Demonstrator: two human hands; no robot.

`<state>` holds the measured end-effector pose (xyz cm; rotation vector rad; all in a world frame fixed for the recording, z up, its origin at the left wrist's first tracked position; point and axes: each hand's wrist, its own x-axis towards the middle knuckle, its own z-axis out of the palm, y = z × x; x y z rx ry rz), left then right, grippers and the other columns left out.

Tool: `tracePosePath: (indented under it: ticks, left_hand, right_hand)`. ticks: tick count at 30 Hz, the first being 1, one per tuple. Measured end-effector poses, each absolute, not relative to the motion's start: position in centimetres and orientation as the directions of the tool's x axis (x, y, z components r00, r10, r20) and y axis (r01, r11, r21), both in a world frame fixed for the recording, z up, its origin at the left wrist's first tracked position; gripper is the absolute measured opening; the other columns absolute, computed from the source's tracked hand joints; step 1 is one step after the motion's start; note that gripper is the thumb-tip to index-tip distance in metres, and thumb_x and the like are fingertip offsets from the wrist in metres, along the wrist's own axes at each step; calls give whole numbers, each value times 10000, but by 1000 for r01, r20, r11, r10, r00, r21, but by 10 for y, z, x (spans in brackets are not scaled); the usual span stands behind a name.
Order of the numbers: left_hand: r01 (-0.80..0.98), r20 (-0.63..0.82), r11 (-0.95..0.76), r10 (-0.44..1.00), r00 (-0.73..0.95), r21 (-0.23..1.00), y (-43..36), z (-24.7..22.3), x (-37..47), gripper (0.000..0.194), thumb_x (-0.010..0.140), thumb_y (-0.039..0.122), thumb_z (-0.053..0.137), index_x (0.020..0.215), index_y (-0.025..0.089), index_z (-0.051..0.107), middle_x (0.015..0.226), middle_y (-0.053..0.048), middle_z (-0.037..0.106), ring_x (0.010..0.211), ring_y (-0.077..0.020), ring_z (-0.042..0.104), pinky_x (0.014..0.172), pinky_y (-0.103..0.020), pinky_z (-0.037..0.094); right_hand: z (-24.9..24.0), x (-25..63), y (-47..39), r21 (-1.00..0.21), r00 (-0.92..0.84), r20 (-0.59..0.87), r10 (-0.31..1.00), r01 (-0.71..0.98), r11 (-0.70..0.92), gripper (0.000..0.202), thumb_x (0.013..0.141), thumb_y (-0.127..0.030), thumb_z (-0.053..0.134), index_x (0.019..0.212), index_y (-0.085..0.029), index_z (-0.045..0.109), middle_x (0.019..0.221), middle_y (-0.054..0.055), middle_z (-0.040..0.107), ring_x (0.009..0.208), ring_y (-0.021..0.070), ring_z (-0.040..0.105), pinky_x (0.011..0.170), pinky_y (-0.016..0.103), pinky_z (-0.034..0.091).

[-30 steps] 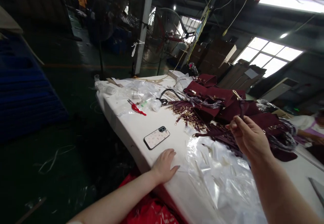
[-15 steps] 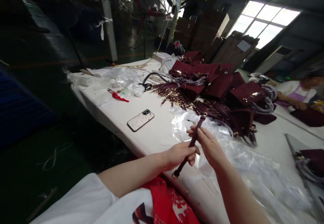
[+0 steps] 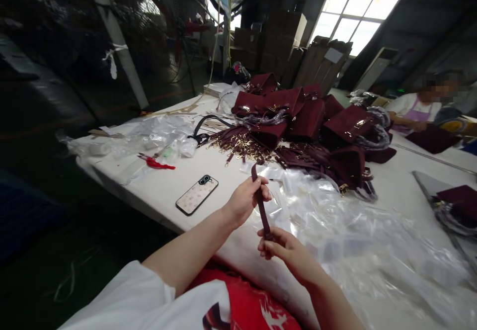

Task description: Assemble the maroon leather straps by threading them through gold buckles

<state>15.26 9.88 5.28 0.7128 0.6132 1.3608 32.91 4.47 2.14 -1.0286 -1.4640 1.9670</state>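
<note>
A short burgundy strap (image 3: 263, 212) runs between my two hands above the table's near edge. My left hand (image 3: 246, 198) is closed around its upper part, and the strap's top end curls up past the fingers. Lower down, my right hand (image 3: 280, 245) pinches the bottom end, hiding the fitting there. Just beyond lies a pile of matching straps with gold clasps (image 3: 242, 143). Burgundy handbags (image 3: 305, 119) are heaped behind that pile. Clear plastic bags (image 3: 328, 220) spread over the table to the right of my hands.
On the white table (image 3: 223, 171), a phone (image 3: 197, 194) lies left of my hands. Red-handled snips (image 3: 156, 162) rest farther left, near crumpled clear plastic (image 3: 149, 136). A co-worker (image 3: 415, 111) sits at the far right, handling a burgundy piece (image 3: 434, 138).
My left hand has shifted from the strap's lower part to its upper part. My right hand has dropped from the top to the bottom end. The view has turned slightly right.
</note>
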Motion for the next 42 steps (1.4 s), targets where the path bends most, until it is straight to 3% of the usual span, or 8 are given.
tracePosePath:
  ticks: [6,11,15,17,21,24,31,42]
  left_hand:
    - [54,93,-84,974,-205,995,82,35,37,344,934,467,479,987,153,611,815,-51,674,799,-180,611,779,-300,453]
    - [666,18,240,935,-355,706,59,18,-45,429,937,405,395,596,187,539,625,-72,596,675,-236,586,718,-380,451]
    - [894,310,-5,939,-151,448,49,7,-44,281,896,385,503,985,164,651,1071,-139,664,1036,-300,596,907,-442,470]
    - [893,340,-191,940,45,408,53,1,-31,356,863,330,550,1180,177,601,1222,-128,626,1160,-297,551,1007,-451,437]
    - [866,80,-143,990,120,478,71,-7,-16,326,858,482,577,956,173,616,915,-94,673,902,-285,625,850,-433,497]
    - [874,-36,-12,999,34,485,84,-11,-26,482,734,581,703,967,174,590,920,-86,656,904,-299,627,815,-408,498]
    - [871,-155,405,914,-375,279,90,-30,-79,362,888,239,547,1239,152,541,1138,-106,597,950,-260,650,803,-350,490]
    - [800,-176,427,904,-389,421,90,-37,-86,505,843,89,472,1340,155,533,1304,-98,614,1168,-250,601,996,-374,458]
  right_hand:
    - [18,269,84,-964,-682,-263,682,152,-220,446,863,-578,617,1045,-171,621,784,52,691,636,149,589,635,307,455]
    - [8,186,119,-957,-769,-289,570,249,-149,399,870,-565,587,902,-167,592,728,41,687,600,136,577,613,283,450]
    - [2,132,131,-944,-807,-329,490,300,-138,265,845,-441,596,819,-180,562,617,-18,612,528,112,533,558,250,423]
    - [1,123,135,-940,-821,-337,461,320,-117,177,814,-346,619,779,-179,576,602,-30,587,538,108,534,556,239,410]
    - [0,140,148,-916,-792,-392,468,383,-119,234,818,-398,620,766,-171,596,605,-11,613,533,117,530,552,253,415]
    - [-3,169,167,-890,-710,-428,559,437,-127,399,860,-548,533,861,-159,619,637,20,653,547,134,547,580,284,444]
    - [-16,212,252,-806,-456,-345,821,591,-11,453,888,-589,520,961,-153,623,766,47,685,660,164,615,653,313,505]
    - [-22,152,385,-238,-365,-152,919,915,324,316,952,-337,598,1224,-177,589,1214,88,615,1026,216,630,879,431,540]
